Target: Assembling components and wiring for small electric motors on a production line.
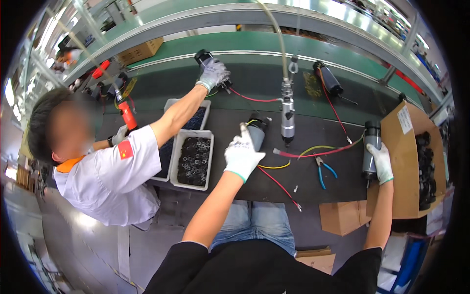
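My left hand (241, 156), in a white glove, is closed around the lower part of a grey cylindrical motor (257, 132) with a black end cap. Yellow and red leads trail from that motor toward the bench's near edge. At the right, my gloved right hand (382, 162) grips a second grey motor (370, 148), upright in the picture, beside a cardboard box. Its red and yellow wires (318, 151) stretch left across the dark mat. Between my hands hangs a silver pneumatic screwdriver (288, 115) on a hose. Blue-handled pliers (323, 174) lie below the wires.
A co-worker (107, 161) at the left reaches over the bench to another motor (201, 58). White bins (212, 159) hold small black parts. The open cardboard box (409, 186) contains black parts. Another motor (329, 81) lies on the far belt. A metal rail (196, 22) crosses above.
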### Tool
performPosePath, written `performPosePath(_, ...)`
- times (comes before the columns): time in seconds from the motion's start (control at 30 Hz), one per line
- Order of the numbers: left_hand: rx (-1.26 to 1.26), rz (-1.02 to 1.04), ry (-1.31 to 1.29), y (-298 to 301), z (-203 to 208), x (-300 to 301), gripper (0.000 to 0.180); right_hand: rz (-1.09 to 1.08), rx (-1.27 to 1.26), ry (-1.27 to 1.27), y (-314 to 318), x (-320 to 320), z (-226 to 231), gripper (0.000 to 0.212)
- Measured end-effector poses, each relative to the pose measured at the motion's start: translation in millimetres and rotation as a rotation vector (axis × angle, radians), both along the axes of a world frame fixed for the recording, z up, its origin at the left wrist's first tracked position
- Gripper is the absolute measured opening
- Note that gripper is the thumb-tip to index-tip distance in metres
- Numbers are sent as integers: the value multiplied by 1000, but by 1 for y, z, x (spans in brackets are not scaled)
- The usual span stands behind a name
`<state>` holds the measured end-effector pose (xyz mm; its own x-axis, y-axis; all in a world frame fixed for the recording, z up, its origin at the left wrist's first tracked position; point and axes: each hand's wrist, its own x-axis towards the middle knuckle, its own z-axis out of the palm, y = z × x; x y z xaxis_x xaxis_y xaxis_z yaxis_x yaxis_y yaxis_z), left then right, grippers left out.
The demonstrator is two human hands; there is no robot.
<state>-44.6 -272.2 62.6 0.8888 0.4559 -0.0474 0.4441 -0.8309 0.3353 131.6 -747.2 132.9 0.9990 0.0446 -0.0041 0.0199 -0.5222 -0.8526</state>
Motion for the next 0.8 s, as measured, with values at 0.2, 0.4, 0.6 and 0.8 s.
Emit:
performPosePath(0.2,-100,-4,32,16,-4,24,126,7,-487,-3,32,-10,-43,65)
performPosePath(0.4,-237,-61,15,52,19,30,124,-93,-807,-119,23,0,-80,74)
performPosePath(0.6,-98,33,-92,119,61,120,127,-75,-718,-172,15,3,-97,83)
performPosePath(0.8,-69,80,14,184,47,267,112,-163,-761,-336,6,-21,-92,73)
